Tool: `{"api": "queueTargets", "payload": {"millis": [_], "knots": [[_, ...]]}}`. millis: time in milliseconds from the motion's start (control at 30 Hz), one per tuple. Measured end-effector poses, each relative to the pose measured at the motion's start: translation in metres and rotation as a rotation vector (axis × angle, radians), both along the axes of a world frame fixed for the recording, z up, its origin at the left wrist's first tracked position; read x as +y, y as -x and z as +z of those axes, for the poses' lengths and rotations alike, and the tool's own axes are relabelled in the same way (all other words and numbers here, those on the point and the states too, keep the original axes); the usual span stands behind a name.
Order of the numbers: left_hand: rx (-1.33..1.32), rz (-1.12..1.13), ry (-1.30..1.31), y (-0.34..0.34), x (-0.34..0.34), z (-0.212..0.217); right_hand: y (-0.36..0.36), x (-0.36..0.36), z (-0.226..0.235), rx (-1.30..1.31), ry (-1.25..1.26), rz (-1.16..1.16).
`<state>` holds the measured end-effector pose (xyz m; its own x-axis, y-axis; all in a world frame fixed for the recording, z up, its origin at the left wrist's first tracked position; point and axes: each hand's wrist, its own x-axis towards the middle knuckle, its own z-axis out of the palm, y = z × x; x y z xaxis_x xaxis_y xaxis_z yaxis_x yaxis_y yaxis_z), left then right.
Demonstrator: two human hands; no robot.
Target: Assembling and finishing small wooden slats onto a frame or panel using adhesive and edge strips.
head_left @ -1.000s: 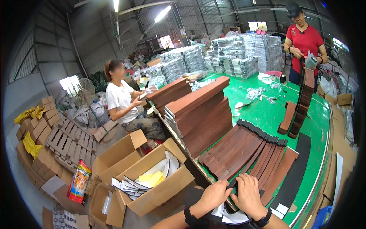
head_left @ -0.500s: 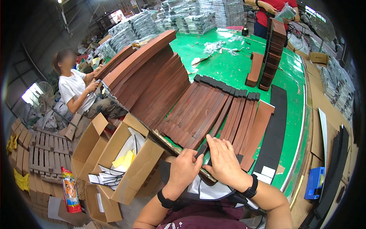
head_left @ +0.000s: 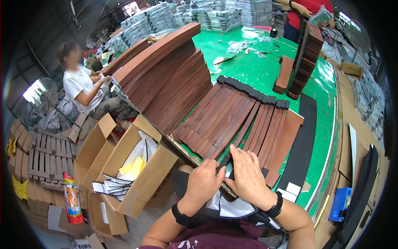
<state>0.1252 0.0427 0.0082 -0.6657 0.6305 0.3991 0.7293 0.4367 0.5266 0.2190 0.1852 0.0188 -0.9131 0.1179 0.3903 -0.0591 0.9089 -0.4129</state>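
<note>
Several reddish-brown wooden slats [head_left: 215, 116] lie side by side on the green table, black pieces [head_left: 253, 93] covering their far ends. One slat [head_left: 245, 126] with a dark edge stands slightly apart from its neighbours, its near end between my hands. My left hand [head_left: 203, 182] is closed at that end, fingers and thumb pinching a black strip [head_left: 224, 160]; the fingertips are partly hidden. Beside it, my right hand [head_left: 250, 176] lies with fingers stretched out along the slat's near end. White sheets with black edges [head_left: 232, 206] lie below my hands at the table edge.
A tall stack of curved brown boards [head_left: 166, 79] stands at left. Open cardboard boxes [head_left: 151, 182] hold white and yellow sheets. A black band [head_left: 302, 137] and a blue tape dispenser [head_left: 340, 204] lie at right. One person [head_left: 85, 89] sits left; another [head_left: 309, 8] stands at the far right.
The view has shifted slightly. My hands stay at the near end of the same slat, nearly unmoved. The seated person's hands have come closer together.
</note>
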Motion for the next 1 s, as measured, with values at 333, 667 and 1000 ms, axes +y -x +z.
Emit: {"api": "queueTargets", "payload": {"millis": [333, 667, 1000], "knots": [[-0.025, 0.051, -0.039, -0.005, 0.004, -0.007, 0.002, 0.003, -0.003, -0.024, 0.002, 0.003], [0.005, 0.028, 0.023, -0.005, 0.003, -0.008, 0.004, 0.001, -0.008, 0.016, -0.025, 0.0], [0.022, 0.024, 0.066, -0.01, 0.001, -0.012, -0.001, -0.002, 0.001, -0.026, -0.098, -0.004]]}}
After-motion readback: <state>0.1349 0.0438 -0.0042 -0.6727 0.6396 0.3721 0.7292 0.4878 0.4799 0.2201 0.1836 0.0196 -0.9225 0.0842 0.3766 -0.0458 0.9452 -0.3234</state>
